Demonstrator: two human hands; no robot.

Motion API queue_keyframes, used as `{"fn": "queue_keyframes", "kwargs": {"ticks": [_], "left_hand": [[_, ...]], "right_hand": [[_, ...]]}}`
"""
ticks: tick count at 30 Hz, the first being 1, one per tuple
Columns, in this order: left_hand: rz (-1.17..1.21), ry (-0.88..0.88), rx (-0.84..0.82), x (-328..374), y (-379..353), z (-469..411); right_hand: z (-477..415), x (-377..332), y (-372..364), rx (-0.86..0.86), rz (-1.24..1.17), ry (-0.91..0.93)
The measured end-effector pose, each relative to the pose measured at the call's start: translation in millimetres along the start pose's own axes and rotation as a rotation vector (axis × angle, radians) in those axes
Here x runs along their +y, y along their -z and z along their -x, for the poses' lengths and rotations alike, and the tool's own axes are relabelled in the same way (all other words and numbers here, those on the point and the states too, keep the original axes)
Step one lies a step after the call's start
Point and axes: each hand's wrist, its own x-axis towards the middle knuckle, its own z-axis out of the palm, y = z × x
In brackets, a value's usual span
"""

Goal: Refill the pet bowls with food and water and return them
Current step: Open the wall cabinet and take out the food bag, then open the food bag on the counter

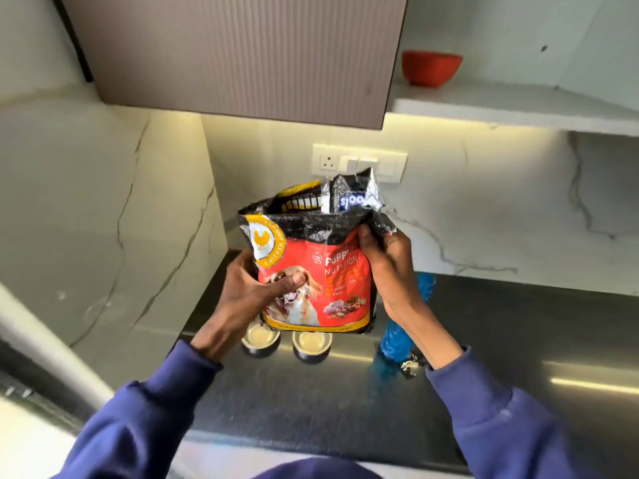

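A red and black puppy food bag (328, 271) is held upright above the dark counter (501, 340), its top folded open. My left hand (252, 299) grips the bag's lower left side, thumb across the dog picture. My right hand (387, 267) pinches the bag's upper right edge. Two small dark pet bowls (260, 342) (312, 347) stand side by side on the counter just under the bag; their tops are partly hidden by it.
A blue plastic bottle (397, 337) lies on the counter behind my right wrist, with a small crumpled scrap (409, 366) beside it. A cabinet (242, 53) hangs overhead. A red bowl (430, 67) sits on the upper right shelf. A socket panel (359, 162) is on the wall.
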Motion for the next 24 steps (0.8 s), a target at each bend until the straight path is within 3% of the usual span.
{"fn": "queue_keyframes", "kwargs": {"ticks": [14,24], "left_hand": [[-0.17,0.367,-0.055,-153.1,30.8,89.7],[-0.283,0.359,-0.066,-187.6,31.4,105.1]], "right_hand": [[116.7,150.5,11.0,-0.053,0.225,-0.333],[140.8,179.1,12.0,-0.164,0.382,-0.378]]}}
